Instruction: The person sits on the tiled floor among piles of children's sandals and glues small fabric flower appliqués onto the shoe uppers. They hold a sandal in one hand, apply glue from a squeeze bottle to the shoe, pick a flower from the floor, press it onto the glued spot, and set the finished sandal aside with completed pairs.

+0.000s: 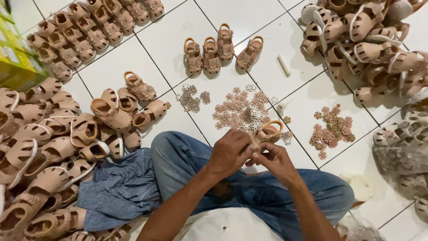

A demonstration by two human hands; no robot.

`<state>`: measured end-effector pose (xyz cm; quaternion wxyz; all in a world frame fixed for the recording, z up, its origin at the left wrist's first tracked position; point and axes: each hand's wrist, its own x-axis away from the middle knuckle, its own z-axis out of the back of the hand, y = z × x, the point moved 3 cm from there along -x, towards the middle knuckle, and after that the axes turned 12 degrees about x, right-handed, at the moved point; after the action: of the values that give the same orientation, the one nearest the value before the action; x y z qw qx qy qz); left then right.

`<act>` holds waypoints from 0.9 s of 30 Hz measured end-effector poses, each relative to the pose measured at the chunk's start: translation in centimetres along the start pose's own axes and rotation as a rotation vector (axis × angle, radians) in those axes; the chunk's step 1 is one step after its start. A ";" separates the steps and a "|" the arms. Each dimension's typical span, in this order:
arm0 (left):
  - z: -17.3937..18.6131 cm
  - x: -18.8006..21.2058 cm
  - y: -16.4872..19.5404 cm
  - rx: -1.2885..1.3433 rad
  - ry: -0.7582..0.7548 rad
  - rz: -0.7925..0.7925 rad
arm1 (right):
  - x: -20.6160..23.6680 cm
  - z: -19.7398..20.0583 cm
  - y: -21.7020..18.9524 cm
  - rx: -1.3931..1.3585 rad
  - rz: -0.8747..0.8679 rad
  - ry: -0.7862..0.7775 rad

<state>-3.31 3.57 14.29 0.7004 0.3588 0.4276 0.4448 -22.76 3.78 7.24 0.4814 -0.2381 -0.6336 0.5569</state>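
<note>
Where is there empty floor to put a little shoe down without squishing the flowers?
Bare tile shows between the row of four sandals and the lined-up sandals at top left, and between that row and the heap at top right, near the white stick. In front of both hands, flower piles crowd it; the left heap is packed.

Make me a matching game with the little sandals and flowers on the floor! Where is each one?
Things:
1. small tan plastic sandal
2. row of four finished tan sandals
3. green and yellow cardboard box
4. heap of pinkish-brown flower trims

Places:
A. far left edge
B. held in both hands
C. right of the person's hands, on white tile
D. top middle of the floor

Pairs: 1-B, 2-D, 3-A, 4-C
</note>
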 end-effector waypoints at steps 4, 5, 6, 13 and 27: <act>0.4 0.7 -1.7 0.221 0.140 0.112 | -0.3 -0.5 0.4 0.043 -0.068 0.029; 0.7 0.8 -2.3 0.145 0.209 0.069 | -0.3 -0.7 0.5 0.092 -0.087 0.022; 0.9 1.0 -2.9 0.069 0.278 0.028 | -0.2 -1.1 0.7 0.140 -0.108 0.012; -1.8 3.8 -9.8 1.424 -0.360 0.997 | 0.4 -4.0 0.2 0.039 -0.023 -0.156; -2.6 3.9 -13.9 1.311 -0.273 0.981 | -1.3 -3.5 -0.7 0.200 -0.092 -0.285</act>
<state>-0.40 2.74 -0.04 0.1214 0.8909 0.3062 0.3128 -18.99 4.23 7.12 0.4331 -0.0785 -0.6469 0.6227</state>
